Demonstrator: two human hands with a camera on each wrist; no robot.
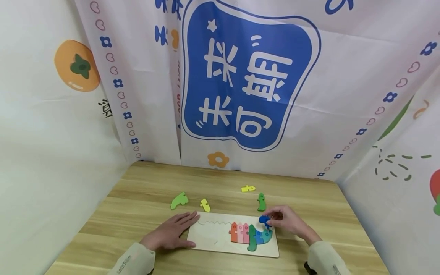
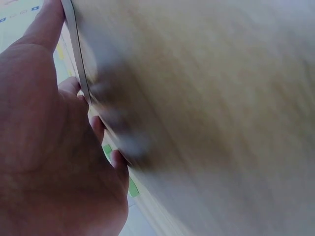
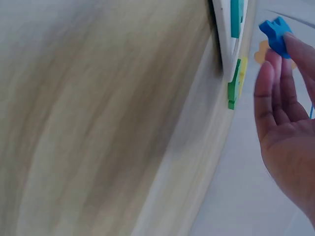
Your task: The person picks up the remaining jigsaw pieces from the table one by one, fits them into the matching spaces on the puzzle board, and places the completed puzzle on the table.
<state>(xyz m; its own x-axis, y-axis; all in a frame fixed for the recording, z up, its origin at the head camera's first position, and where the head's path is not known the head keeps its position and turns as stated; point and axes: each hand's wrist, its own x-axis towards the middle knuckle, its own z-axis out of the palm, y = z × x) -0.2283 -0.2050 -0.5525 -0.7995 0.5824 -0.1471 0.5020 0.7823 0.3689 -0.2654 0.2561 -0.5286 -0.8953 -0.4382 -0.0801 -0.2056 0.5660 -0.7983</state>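
The pale rectangular wooden puzzle board (image 1: 206, 235) lies flat on a wood-grain tabletop (image 1: 220, 178), its long sides running left to right, with tabletop showing along its whole near edge. A pale sleeve ends at each wrist, both forearms angling inward from the near corners. The left hand (image 1: 172, 231) lies low at the board's left end, its fingers extended and close together, reaching to the far left corner; its thumb is spread away toward the near left corner.

The right hand (image 1: 285, 219) comes in from the right, wrist outside the board's short right edge. Thumb and fingertips pinch a small, thick, notched blue puzzle piece (image 1: 264, 219) over the board's far right corner; the right wrist view shows it lifted off the surface, the other fingers bent beneath the thumb.

Between the hands, on the board's right half, orange-red, pink, green, blue and teal pieces (image 1: 252, 236) sit side by side, the green one hooking toward the near edge. Plain wood with a zigzag line stretches left of them.

Beyond the far edge lie a yellow pointed piece (image 1: 205, 205), a light-green curved piece (image 1: 179, 201), a dark-green curved piece (image 1: 261, 202) near the right hand and, farther off, another yellow pointed piece (image 1: 248, 188). White printed cloth (image 1: 343, 114) stands along the table's far edge.
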